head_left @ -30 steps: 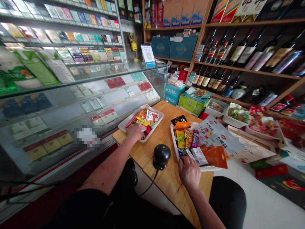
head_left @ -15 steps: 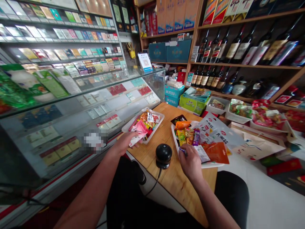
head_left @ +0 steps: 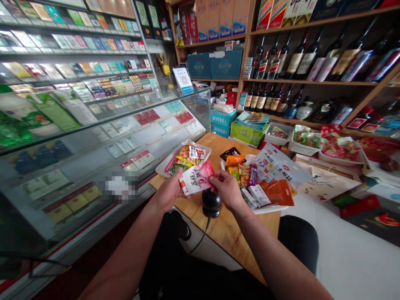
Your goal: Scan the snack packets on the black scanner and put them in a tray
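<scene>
Head view: both hands are on one pink-and-white packet (head_left: 197,179), held above the wooden table (head_left: 231,225) in the gap between two trays. The left hand (head_left: 167,191) has the white end, thumb along the edge and most of the fingers hidden; the right hand (head_left: 229,189) pinches the pink end, fingers curled narrow. Neither hand seems to hold anything else. The grip at opposite ends probably serves to keep the limp wrapper spread — large lettering faces up toward the wearer, little of it covered.

Below the packet, a black domed device (head_left: 211,203) stands on the table, its top partly hidden by the right hand; I cannot tell whether anything touches it. Its cable (head_left: 204,233) drops off the near edge, perhaps routed so as to leave the tabletop free of it.

The left tray (head_left: 160,168) holds mixed small packets; the right tray (head_left: 270,209) is fuller. One tray sits toward each hand, likely for short reach. Silver pouches (head_left: 290,171) jut past the right tray's outer side — apparently too long to lie inside. An orange pouch (head_left: 278,192) rests near the same side, also too broad, I judge, to tuck in.
</scene>
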The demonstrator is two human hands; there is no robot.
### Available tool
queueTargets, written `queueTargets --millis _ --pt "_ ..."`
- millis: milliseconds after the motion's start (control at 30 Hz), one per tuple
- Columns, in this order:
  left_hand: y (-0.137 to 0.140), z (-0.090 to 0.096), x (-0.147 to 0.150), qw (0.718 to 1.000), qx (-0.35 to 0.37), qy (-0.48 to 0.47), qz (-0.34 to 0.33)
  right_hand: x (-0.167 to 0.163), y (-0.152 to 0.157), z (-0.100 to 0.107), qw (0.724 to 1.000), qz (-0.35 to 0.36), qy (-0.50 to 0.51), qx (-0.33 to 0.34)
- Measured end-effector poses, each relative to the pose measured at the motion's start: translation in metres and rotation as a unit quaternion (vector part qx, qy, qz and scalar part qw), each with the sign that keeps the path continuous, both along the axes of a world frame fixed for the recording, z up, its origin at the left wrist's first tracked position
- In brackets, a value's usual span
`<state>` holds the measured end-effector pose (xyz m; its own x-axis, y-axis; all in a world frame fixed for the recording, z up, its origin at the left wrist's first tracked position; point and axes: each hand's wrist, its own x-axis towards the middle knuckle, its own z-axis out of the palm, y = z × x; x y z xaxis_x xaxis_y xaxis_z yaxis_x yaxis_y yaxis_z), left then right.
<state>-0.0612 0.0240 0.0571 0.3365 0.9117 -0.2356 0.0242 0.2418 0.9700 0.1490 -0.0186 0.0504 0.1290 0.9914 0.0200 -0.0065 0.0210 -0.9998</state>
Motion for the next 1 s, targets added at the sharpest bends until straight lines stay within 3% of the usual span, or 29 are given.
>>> queueTargets --millis 67,133,167,233,300,400,500,633,733,833,1000 --pt "0.001 -0.003 0.000 0.980 0.121 0.064 0.143 0.001 -0.001 0.000 0.996 -0.075 -0.035 0.016" --pt "-0.005 -0.002 0.003 0.958 0.181 0.074 0.209 0.002 -0.003 0.001 0.985 -0.136 -0.092 0.053" --pt "-0.009 0.000 0.006 0.964 0.173 0.044 0.197 0.002 -0.003 0.000 0.976 -0.154 -0.128 0.086" --pt "-0.019 0.007 0.016 0.988 0.102 -0.058 0.104 0.001 -0.005 -0.001 0.950 -0.158 -0.201 0.180" --pt "-0.026 0.012 0.027 0.989 0.052 -0.129 0.043 -0.002 -0.007 -0.004 0.920 -0.131 -0.249 0.273" --pt "-0.024 0.009 0.041 0.983 0.079 -0.151 0.065 -0.004 -0.009 -0.007 0.902 -0.085 -0.265 0.330" --pt "-0.015 -0.002 0.046 0.978 0.116 -0.142 0.095 0.000 -0.010 -0.009 0.914 -0.084 -0.250 0.308" --pt "-0.006 -0.011 0.047 0.984 0.127 -0.106 0.073 0.011 -0.004 -0.010 0.961 -0.113 -0.182 0.175" --pt "0.002 -0.014 0.046 0.984 0.168 -0.060 0.031 0.020 0.007 -0.011 0.983 -0.074 -0.121 0.115" --pt "0.016 -0.016 0.047 0.978 0.207 -0.008 -0.003 0.030 0.019 -0.012 0.985 -0.033 -0.129 0.111" --pt "0.040 -0.022 0.049 0.965 0.256 0.052 -0.015 0.046 0.040 -0.016 0.964 -0.012 -0.242 0.113"
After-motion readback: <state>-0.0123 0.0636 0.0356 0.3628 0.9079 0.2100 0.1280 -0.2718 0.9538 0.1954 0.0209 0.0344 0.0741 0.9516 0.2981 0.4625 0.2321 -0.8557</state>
